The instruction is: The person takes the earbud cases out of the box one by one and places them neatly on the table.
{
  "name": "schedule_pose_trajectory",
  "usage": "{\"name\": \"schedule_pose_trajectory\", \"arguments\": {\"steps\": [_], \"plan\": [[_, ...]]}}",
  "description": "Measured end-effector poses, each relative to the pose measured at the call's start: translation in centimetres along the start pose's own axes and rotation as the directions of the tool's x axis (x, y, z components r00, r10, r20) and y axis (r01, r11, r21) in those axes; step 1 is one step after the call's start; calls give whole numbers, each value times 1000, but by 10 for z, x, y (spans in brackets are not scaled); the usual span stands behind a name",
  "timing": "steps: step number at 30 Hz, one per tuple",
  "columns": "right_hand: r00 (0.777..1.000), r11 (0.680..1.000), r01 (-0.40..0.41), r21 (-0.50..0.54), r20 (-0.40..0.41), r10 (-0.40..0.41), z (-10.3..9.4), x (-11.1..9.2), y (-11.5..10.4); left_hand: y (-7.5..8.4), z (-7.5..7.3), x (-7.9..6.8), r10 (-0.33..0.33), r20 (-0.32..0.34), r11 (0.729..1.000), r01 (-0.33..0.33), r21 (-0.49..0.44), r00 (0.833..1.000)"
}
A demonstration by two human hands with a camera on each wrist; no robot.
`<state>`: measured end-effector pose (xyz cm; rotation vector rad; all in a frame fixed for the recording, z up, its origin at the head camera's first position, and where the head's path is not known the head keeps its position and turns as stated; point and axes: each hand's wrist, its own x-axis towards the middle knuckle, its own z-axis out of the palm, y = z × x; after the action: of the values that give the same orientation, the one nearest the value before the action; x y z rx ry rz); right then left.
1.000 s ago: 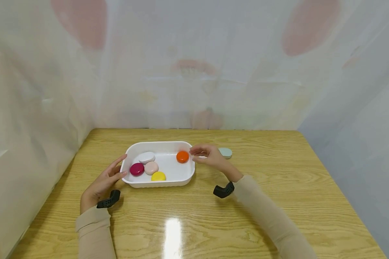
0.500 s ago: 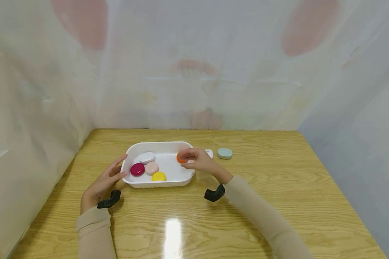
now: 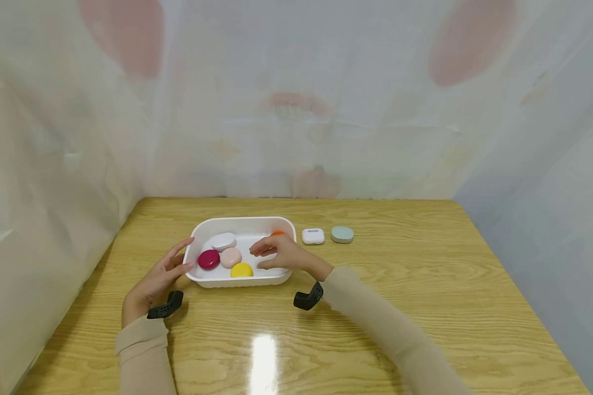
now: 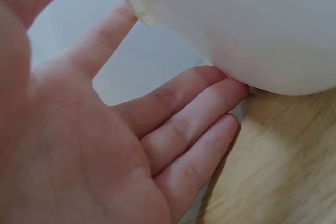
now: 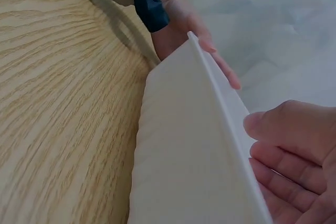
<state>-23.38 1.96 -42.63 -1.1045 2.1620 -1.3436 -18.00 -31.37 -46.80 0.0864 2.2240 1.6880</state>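
Observation:
A white plastic tray [image 3: 212,282] sits on the table. My left hand [image 3: 159,274] rests against its left end, with fingertips on the rim and, in the left wrist view, fairly straight fingers [image 4: 184,121] touching the outer wall low down. My right hand [image 3: 279,253] hovers over the right half of the tray, fingers loosely bent, nothing visible between them. Inside lie smooth rounded cases: white oval [image 3: 224,241], magenta [image 3: 209,259], pale pink [image 3: 230,257] and yellow [image 3: 241,270]. An orange one [image 3: 278,233] is mostly hidden behind my right hand.
Right of the tray, a white earbud case [image 3: 313,236] and a mint-green oval case [image 3: 342,235] lie on the wooden table [image 3: 405,263]. Pale sheeting [image 3: 375,153] hangs behind the table and along both sides. Each wrist wears a black camera mount [image 3: 308,297].
My right hand has moved left, from the tray's right rim past the orange case to over the tray's inside. The earbud case has come into view behind it. My left hand keeps its place.

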Motion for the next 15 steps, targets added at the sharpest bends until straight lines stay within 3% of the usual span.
{"name": "schedule_pose_trajectory", "arguments": {"steps": [6, 15], "plan": [[996, 995, -82, -51, 29, 84, 11, 12, 0, -1, -1, 1, 6, 1, 1000, -6, 15, 1000], [986, 974, -133, -185, 74, 149, 26, 27, -1, -1, -1, 0, 12, 6, 1000, -12, 17, 1000]]}}
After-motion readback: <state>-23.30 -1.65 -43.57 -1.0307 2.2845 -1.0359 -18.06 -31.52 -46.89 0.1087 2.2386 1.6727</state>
